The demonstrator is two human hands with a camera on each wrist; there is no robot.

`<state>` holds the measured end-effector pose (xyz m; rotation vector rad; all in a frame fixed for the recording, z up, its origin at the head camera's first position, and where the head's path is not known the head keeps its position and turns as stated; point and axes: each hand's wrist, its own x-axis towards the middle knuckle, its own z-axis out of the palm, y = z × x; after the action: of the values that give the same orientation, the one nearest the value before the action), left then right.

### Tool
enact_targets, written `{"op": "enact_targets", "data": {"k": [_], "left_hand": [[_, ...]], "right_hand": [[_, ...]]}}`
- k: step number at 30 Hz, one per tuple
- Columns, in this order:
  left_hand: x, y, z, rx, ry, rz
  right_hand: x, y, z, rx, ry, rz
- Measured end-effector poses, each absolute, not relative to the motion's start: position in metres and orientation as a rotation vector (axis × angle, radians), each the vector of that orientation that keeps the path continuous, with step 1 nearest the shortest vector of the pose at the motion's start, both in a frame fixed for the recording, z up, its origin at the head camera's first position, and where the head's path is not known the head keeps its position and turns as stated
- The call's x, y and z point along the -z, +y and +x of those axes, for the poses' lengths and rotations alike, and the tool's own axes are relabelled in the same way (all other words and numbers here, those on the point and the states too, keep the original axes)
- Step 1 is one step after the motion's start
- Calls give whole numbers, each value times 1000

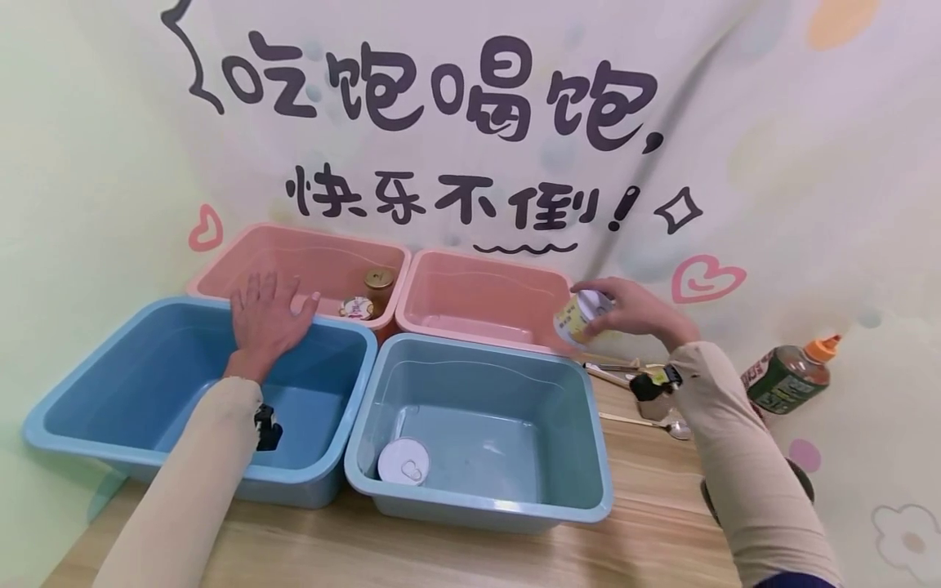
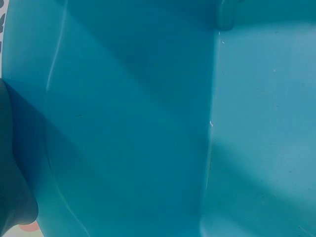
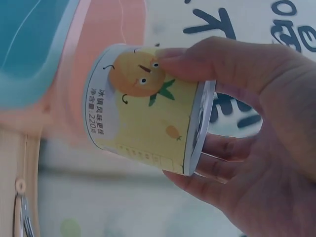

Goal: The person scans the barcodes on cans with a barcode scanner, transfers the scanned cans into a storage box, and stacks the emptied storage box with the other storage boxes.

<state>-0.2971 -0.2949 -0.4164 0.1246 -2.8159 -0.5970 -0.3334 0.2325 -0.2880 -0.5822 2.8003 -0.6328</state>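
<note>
My right hand (image 1: 625, 306) grips a small yellow-and-white can (image 1: 573, 320) at the right end of the right pink bin (image 1: 470, 298). In the right wrist view the can's label (image 3: 148, 108) shows a cartoon orange fruit, with thumb and fingers on either side of the can. My left hand (image 1: 268, 318), fingers straight and spread, lies across the far rim of the dark blue bin (image 1: 103, 371) and overlaps the left pink bin (image 1: 294, 245). Only part of that hand (image 2: 17, 197) shows at the edge of the left wrist view.
A white-lidded can (image 1: 403, 461) stands in the lighter blue bin (image 1: 478, 506). The left pink bin holds a gold-topped can (image 1: 378, 279) and a round patterned lid (image 1: 356, 308). To the right lie a spoon (image 1: 676, 429) and other utensils, beside an orange-capped sauce bottle (image 1: 790, 376).
</note>
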Motion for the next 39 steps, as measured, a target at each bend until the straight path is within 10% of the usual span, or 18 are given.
{"op": "enact_targets", "data": {"k": [39], "left_hand": [[417, -297, -297, 570, -2792, 140]], "right_hand": [[396, 111, -406, 489, 2563, -605]]}}
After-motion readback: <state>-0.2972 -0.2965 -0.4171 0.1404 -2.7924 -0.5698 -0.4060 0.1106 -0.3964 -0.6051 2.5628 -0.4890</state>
